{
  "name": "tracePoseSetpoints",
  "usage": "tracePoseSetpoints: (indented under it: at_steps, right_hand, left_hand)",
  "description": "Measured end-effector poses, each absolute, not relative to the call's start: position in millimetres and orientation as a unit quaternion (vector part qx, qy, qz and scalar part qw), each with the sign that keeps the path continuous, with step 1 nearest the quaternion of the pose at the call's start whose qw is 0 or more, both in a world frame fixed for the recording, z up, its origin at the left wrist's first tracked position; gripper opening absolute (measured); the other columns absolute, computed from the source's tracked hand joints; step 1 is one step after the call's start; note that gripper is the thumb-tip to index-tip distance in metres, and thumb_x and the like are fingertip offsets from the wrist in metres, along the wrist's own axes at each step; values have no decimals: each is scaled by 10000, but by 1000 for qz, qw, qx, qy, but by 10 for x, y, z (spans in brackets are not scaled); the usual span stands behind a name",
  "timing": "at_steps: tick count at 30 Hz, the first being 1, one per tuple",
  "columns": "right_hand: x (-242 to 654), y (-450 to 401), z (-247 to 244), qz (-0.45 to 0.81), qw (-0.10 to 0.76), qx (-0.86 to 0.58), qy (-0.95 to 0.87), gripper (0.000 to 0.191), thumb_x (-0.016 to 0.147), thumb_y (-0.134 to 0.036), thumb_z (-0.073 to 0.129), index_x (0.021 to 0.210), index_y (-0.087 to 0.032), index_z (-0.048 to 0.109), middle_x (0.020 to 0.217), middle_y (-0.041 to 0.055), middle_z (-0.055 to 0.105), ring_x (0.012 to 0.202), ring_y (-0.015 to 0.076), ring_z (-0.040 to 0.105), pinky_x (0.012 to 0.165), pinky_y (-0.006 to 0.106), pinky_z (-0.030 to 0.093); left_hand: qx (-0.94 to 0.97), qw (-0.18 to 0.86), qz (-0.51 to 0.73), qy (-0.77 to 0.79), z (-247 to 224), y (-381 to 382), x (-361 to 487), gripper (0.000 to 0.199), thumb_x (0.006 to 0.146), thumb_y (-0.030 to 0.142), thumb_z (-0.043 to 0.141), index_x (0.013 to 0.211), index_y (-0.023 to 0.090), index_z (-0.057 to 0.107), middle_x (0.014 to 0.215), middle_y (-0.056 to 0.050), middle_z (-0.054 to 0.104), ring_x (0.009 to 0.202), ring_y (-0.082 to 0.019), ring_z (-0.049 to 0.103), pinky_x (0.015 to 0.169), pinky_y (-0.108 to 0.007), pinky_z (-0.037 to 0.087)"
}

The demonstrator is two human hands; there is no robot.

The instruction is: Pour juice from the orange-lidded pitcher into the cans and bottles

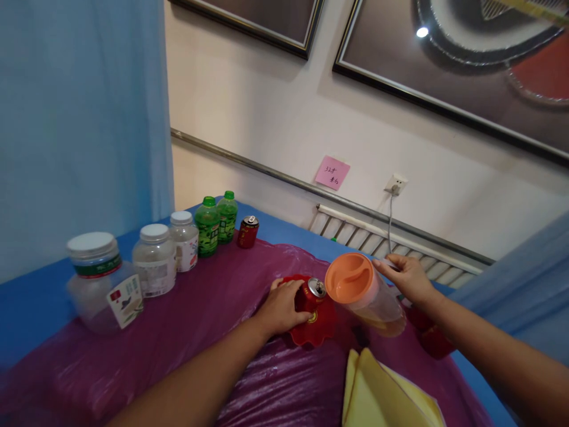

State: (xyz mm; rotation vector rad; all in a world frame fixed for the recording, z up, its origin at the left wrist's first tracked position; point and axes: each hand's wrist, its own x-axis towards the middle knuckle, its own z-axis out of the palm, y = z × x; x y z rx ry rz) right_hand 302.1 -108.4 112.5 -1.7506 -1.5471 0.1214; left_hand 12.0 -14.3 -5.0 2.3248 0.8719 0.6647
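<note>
My left hand (284,305) is wrapped round a red drink can (309,298) with its top opened. The can stands on a red scalloped mat (322,329). My right hand (411,276) grips the handle of a clear plastic pitcher (382,308) with an orange lid (349,277). Tilted toward the can, the pitcher has some yellowish liquid low inside it. Its lid is close beside the can top; whether they touch I cannot tell. A folded yellow cloth (386,391) lies in front of the pitcher.
Purple plastic sheeting (186,332) covers much of the blue table (26,314). Clear jars (155,264) with white lids, green bottles (207,228) and another red can (248,232) line the left. Red items (433,335) sit partly behind my right forearm. A radiator (355,231) is behind.
</note>
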Motion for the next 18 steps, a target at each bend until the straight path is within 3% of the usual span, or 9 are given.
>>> tracePoseSetpoints:
  at_steps: [18]
  right_hand:
    - [3009, -1088, 1132, 46, 381, -694, -610, 552, 788, -652, 629, 545, -242, 352, 563, -52, 254, 522, 104, 276, 466, 253, 230]
  left_hand:
    - [866, 283, 240, 335, -39, -148, 124, 697, 670, 400, 833, 1301, 215, 604, 1390, -128, 654, 1308, -354, 571, 1193, -536, 262]
